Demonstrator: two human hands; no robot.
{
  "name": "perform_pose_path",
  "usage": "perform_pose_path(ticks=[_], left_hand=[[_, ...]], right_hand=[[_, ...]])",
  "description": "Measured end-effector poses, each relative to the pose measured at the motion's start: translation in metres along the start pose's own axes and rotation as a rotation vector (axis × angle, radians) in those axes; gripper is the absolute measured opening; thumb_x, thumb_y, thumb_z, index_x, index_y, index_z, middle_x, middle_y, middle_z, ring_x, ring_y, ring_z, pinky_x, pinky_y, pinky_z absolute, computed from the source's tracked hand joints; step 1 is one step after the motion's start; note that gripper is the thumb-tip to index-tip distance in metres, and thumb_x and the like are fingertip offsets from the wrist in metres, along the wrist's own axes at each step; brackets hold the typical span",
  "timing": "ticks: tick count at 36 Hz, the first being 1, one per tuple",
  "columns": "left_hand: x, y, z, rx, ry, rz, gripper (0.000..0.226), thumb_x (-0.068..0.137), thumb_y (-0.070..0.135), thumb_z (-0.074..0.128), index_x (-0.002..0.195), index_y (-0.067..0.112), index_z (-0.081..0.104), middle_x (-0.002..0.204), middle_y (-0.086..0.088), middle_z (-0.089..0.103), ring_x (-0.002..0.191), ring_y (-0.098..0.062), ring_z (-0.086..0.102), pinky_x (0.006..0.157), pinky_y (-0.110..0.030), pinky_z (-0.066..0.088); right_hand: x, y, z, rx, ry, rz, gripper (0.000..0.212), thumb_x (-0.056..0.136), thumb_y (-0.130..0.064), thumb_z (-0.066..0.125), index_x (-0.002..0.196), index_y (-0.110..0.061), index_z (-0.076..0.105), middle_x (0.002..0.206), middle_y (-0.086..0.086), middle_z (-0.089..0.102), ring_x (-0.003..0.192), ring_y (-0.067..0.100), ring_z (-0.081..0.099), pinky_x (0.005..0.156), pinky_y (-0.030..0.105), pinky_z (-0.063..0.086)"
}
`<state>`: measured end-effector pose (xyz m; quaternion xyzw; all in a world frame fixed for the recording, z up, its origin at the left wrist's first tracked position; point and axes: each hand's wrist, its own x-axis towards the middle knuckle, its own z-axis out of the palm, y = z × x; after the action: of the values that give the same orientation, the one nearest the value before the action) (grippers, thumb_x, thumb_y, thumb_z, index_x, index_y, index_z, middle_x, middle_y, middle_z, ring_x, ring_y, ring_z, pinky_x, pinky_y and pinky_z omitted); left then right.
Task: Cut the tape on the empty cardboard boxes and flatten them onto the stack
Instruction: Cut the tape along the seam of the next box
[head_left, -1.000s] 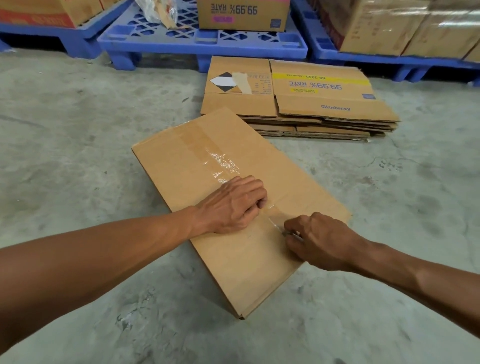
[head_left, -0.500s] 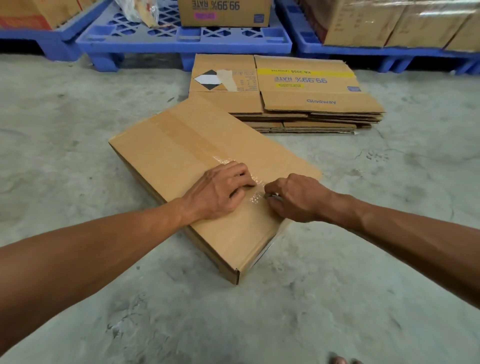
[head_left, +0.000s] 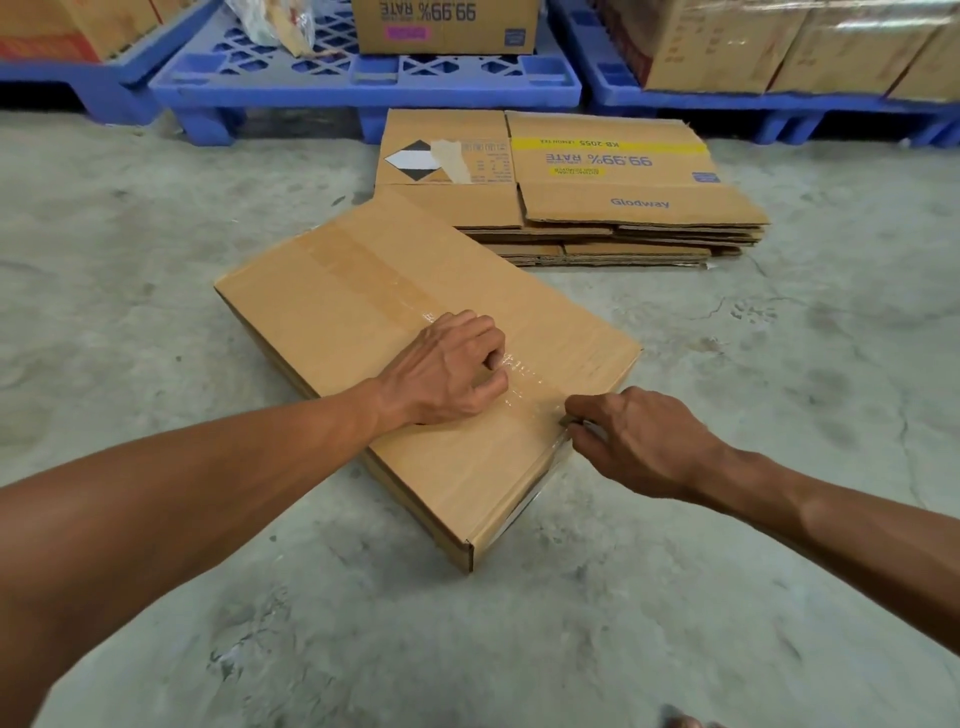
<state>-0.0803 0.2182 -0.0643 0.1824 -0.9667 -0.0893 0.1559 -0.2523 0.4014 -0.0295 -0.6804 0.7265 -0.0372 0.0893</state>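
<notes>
A plain brown cardboard box (head_left: 332, 312) lies on the concrete floor, sealed along its top by a strip of clear tape (head_left: 395, 291). My left hand (head_left: 447, 371) rests knuckles-down on the box top, fingers curled over the tape. My right hand (head_left: 631, 441) is at the box's near right edge, fingers pinched on a small metallic cutter (head_left: 589, 427) where the tape wraps over the edge. Behind the box sits the stack of flattened boxes (head_left: 623, 208), printed "99.99% RATE".
Blue plastic pallets (head_left: 363, 78) line the back, carrying a printed box (head_left: 447, 26) and wrapped cartons (head_left: 779, 47) at right. Bare concrete floor (head_left: 519, 649) surrounds the box. A toe shows at the bottom edge (head_left: 685, 721).
My right hand has slid along the tape toward me, from mid-top to the box's near right edge. The left hand stays pressed on the top. The view has shifted slightly.
</notes>
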Motion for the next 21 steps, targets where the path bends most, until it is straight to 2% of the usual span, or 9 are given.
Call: perform_pose_path(ticks=[5,9,14,18,21], left_hand=[[-0.001,-0.002,-0.001,-0.005,-0.001,-0.082,0.031,0.090,0.038,0.045,0.070,0.014,0.049,0.071,0.004,0.051,0.069,-0.017,0.046,0.073,-0.031,0.035],[-0.017,-0.005,0.007,0.052,0.070,-0.190,0.031,0.091,0.032,0.047,0.065,0.017,0.041,0.067,0.004,0.044,0.065,-0.017,0.041,0.070,-0.035,0.041],[-0.022,-0.002,0.009,0.125,0.079,-0.236,0.028,0.092,0.033,0.043,0.067,0.020,0.036,0.070,0.006,0.039,0.067,-0.016,0.035,0.073,-0.038,0.044],[-0.021,0.001,0.008,0.135,0.063,-0.247,0.029,0.092,0.035,0.040,0.068,0.021,0.036,0.071,0.005,0.038,0.068,-0.017,0.037,0.074,-0.039,0.044],[-0.022,0.006,0.008,0.157,0.042,-0.256,0.028,0.091,0.038,0.036,0.069,0.021,0.037,0.073,0.005,0.039,0.072,-0.023,0.049,0.074,-0.039,0.042]], right_hand=[[0.008,0.009,0.003,-0.060,0.048,-0.079,0.026,0.101,-0.039,0.039,0.103,-0.026,0.062,0.083,0.000,0.072,0.067,0.026,0.064,0.060,0.035,0.051],[0.030,0.018,-0.002,-0.140,0.021,-0.196,0.024,0.102,-0.037,0.039,0.102,-0.024,0.060,0.081,0.003,0.070,0.069,0.028,0.063,0.056,0.032,0.041],[0.042,0.032,-0.013,-0.069,-0.141,-0.311,0.027,0.104,-0.037,0.041,0.113,-0.023,0.062,0.098,0.000,0.074,0.083,0.026,0.067,0.074,0.041,0.052],[0.044,0.037,-0.008,-0.071,-0.124,-0.353,0.027,0.104,-0.036,0.042,0.116,-0.025,0.062,0.101,-0.001,0.074,0.084,0.024,0.068,0.075,0.042,0.053],[0.042,0.042,-0.005,-0.037,-0.107,-0.353,0.027,0.104,-0.037,0.041,0.115,-0.025,0.062,0.101,-0.002,0.074,0.084,0.023,0.068,0.075,0.041,0.053]])
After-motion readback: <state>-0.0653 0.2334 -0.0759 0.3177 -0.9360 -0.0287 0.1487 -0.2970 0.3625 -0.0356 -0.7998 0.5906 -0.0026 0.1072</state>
